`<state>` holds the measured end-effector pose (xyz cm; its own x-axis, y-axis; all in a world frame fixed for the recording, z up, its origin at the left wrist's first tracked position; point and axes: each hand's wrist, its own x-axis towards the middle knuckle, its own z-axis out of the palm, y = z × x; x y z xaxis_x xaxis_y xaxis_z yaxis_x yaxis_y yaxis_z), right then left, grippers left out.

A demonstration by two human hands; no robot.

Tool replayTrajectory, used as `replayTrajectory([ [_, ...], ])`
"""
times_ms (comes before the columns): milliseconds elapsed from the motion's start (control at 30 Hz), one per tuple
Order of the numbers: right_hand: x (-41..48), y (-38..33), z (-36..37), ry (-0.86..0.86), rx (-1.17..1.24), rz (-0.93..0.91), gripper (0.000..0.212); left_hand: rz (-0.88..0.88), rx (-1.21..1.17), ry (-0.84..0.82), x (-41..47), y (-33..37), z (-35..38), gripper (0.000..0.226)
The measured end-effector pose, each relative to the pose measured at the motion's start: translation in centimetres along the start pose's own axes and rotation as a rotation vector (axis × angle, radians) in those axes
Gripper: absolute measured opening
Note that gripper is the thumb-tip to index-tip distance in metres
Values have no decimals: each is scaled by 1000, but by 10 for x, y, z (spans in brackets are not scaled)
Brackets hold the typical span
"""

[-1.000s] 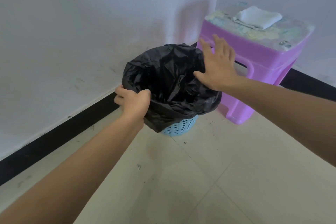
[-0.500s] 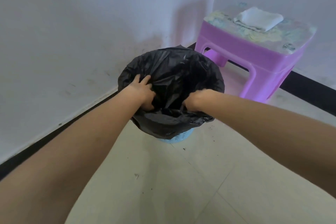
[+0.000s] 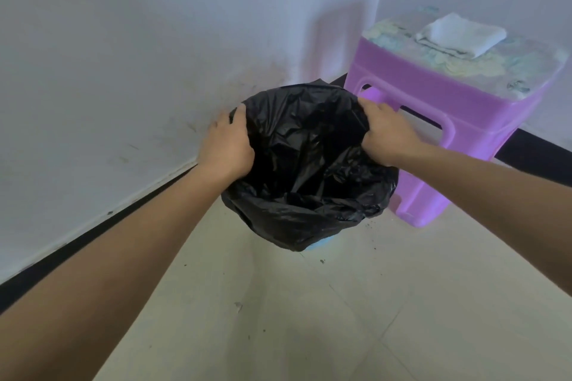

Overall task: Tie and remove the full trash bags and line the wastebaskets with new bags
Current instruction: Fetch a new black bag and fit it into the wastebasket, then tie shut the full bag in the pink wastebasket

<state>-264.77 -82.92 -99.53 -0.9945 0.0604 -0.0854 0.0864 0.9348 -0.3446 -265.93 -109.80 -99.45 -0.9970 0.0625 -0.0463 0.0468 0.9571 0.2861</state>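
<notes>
- Left hand [image 3: 227,145]: fingers curled over the left rim of the black trash bag [image 3: 309,213], gripping it.
- The bag stands upright in the blue wastebasket [image 3: 320,245] by the wall, mouth facing up and spread wide (only a sliver of basket shows).
- Right hand [image 3: 387,136]: fingers clenched on the bag's right rim.
- Purple stool [image 3: 464,108] just beside the basket, with a folded white cloth [image 3: 461,34] on top.

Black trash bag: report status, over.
Left hand grips left rim, right hand right rim. Black trash bag open, draped over blue wastebasket. Purple stool close on right.
</notes>
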Motion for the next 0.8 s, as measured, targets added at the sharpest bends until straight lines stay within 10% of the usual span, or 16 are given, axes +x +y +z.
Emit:
replayTrajectory([
  [467,-19,-29,-93,320,-488,-210,66,173,236,327,-23,16,-88,62],
  [800,-46,-168,-468,369,-473,-252,68,391,369,529,-29,137,-462,59],
])
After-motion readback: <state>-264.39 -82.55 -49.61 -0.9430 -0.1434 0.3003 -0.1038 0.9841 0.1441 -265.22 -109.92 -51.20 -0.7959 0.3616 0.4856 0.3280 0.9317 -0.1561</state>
